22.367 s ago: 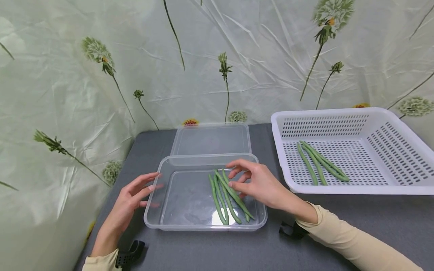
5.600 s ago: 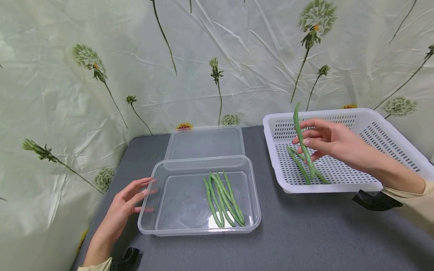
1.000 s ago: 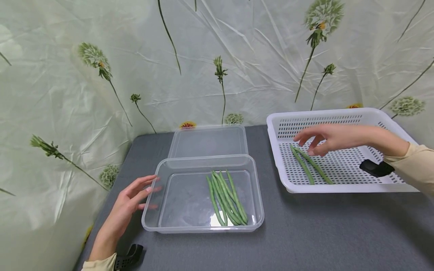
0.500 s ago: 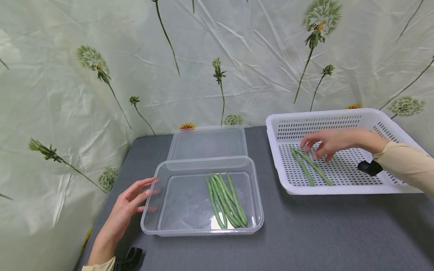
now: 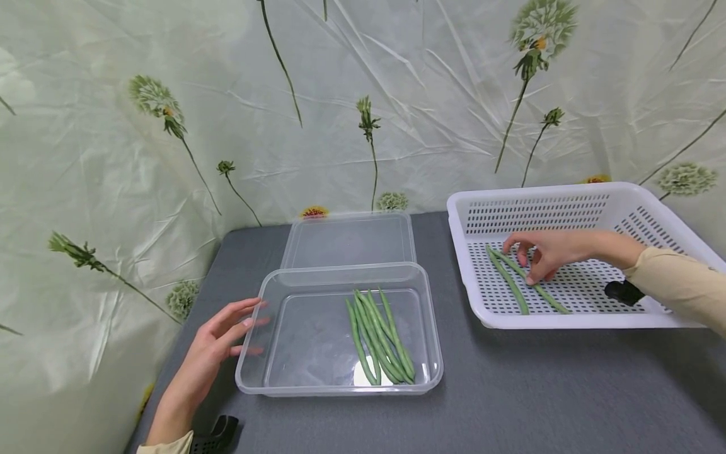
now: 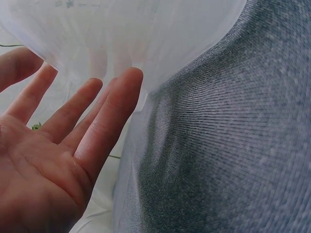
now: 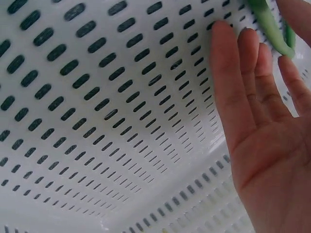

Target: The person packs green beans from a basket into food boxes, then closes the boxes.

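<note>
The right hand [image 5: 544,253] is reaching down into the white basket [image 5: 567,205], which is sitting at the far right corner of the table [image 5: 539,391]. Its fingers are lying fairly straight and slightly spread, with the fingertips [image 5: 530,279] touching one of the two green beans [image 5: 518,277] that are lying side by side on the slotted floor near the basket's left wall. In the right wrist view the fingers [image 7: 243,82] are stretching flat over the basket floor [image 7: 97,111], and a bean [image 7: 272,34] is showing just past their tips; nothing is being pinched or clasped yet, so the hand is resting on the bean rather than holding it.

The left hand [image 5: 218,340] is lying near the left edge of the table, palm turned inward, fingers straight and relaxed, with their tips just against the left wall of the clear tray [image 5: 295,328]. The left wrist view is showing the same: flat fingers [image 6: 102,121] beside the clear plastic wall [image 6: 146,34], gripping nothing. The tray is sitting in the middle of the table toward the near edge, and a bunch of beans [image 5: 380,337] is lying along its right half. A clear lid [image 5: 348,236] is lying flat just behind the tray, by the table's far edge.
</note>
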### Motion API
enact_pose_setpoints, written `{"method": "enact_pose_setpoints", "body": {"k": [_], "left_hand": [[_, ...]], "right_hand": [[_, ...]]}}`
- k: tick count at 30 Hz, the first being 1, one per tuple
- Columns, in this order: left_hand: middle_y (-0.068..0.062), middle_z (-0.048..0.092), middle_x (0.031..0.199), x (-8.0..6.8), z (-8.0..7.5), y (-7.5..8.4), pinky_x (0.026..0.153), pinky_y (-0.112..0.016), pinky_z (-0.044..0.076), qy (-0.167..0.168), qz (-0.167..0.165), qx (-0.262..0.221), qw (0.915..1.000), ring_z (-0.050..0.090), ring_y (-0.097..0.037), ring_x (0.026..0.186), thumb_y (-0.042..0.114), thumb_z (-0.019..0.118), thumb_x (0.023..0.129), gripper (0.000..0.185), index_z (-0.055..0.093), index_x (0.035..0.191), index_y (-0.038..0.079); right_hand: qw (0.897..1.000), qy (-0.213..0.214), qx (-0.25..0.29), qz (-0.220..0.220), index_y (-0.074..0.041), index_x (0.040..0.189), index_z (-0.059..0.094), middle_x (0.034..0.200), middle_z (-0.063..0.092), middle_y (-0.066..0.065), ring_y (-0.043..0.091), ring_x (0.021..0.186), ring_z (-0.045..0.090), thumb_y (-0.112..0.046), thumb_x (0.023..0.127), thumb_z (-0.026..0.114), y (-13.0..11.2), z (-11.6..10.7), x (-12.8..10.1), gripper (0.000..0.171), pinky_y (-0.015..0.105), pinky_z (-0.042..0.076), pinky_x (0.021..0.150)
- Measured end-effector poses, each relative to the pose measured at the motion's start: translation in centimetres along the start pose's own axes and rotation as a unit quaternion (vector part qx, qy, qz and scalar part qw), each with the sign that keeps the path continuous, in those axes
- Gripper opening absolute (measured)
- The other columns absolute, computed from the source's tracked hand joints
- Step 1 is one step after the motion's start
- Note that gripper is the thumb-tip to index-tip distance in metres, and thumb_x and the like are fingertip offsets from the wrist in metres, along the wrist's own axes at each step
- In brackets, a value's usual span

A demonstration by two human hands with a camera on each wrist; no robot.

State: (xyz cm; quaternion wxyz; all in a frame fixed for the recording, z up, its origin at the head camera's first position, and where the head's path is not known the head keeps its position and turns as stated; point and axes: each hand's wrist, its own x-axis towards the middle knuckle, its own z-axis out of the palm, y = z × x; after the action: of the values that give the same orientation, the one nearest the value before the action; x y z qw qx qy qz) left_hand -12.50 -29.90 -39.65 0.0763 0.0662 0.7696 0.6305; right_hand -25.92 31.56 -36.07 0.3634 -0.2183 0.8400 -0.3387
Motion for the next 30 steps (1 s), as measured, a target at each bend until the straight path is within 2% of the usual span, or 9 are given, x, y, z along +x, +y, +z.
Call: {"method": "enact_pose_setpoints", "body": {"k": [5, 11, 17, 23, 26, 30], "left_hand": [[-0.018, 0.049, 0.143, -0.1, -0.1, 0.0, 0.077, -0.051, 0.058, 0.002, 0.001, 0.0, 1.0, 0.06, -0.021, 0.119, 0.018, 0.052, 0.104, 0.042, 0.046, 0.144, 0.006], [-0.018, 0.049, 0.143, -0.1, -0.1, -0.1, 0.077, -0.051, 0.058, 0.002, 0.003, -0.001, 1.0, 0.06, -0.021, 0.118, 0.017, 0.051, 0.104, 0.041, 0.046, 0.143, 0.005], [-0.016, 0.05, 0.143, -0.1, 0.0, 0.0, 0.077, -0.051, 0.058, 0.001, -0.001, -0.001, 1.0, 0.06, -0.02, 0.118, 0.018, 0.052, 0.104, 0.042, 0.046, 0.144, 0.006], [-0.017, 0.049, 0.143, 0.0, 0.1, -0.1, 0.078, -0.052, 0.058, -0.001, -0.003, -0.005, 1.0, 0.06, -0.021, 0.119, 0.018, 0.052, 0.104, 0.042, 0.046, 0.144, 0.006], [-0.017, 0.05, 0.142, 0.0, 0.0, 0.0, 0.077, -0.052, 0.058, -0.002, 0.001, -0.006, 1.0, 0.06, -0.022, 0.118, 0.017, 0.052, 0.104, 0.042, 0.046, 0.144, 0.006], [-0.016, 0.051, 0.142, -0.1, 0.0, 0.0, 0.077, -0.052, 0.058, -0.012, 0.011, -0.008, 0.9998, 0.06, -0.021, 0.119, 0.016, 0.051, 0.104, 0.042, 0.045, 0.144, 0.005]], "right_hand": [[0.999, 0.022, -0.034, 0.008, -0.004, 0.129, 0.042, 0.095, 0.046, 0.014, 0.017, 0.067, 0.053, -0.01, 0.083, 0.079, -0.1, 0.2, 0.5, 0.06, 0.029, 0.052, 0.056], [0.998, 0.042, -0.051, 0.023, -0.006, 0.123, 0.046, 0.09, 0.048, 0.01, 0.019, 0.071, 0.052, -0.006, 0.081, 0.08, -0.5, 0.4, 0.8, 0.054, 0.03, 0.051, 0.055], [0.999, 0.037, -0.015, 0.03, -0.001, 0.131, 0.046, 0.096, 0.052, 0.013, 0.021, 0.072, 0.056, 0.005, 0.081, 0.068, -0.1, 0.2, 0.5, 0.054, 0.031, 0.052, 0.056], [0.997, 0.067, 0.032, 0.013, 0.002, 0.142, 0.04, 0.108, 0.052, 0.019, 0.024, 0.086, 0.058, 0.001, 0.088, 0.065, 0.1, -0.5, -0.9, 0.06, 0.037, 0.057, 0.064], [0.997, 0.07, 0.042, -0.01, 0.004, 0.144, 0.036, 0.112, 0.051, 0.022, 0.027, 0.088, 0.059, -0.001, 0.092, 0.062, 0.0, -0.9, -1.3, 0.058, 0.041, 0.058, 0.065], [0.996, 0.065, 0.058, -0.009, 0.0, 0.143, 0.032, 0.116, 0.05, 0.024, 0.03, 0.089, 0.061, -0.005, 0.095, 0.062, -0.1, -1.3, -1.6, 0.057, 0.042, 0.057, 0.066]]}}
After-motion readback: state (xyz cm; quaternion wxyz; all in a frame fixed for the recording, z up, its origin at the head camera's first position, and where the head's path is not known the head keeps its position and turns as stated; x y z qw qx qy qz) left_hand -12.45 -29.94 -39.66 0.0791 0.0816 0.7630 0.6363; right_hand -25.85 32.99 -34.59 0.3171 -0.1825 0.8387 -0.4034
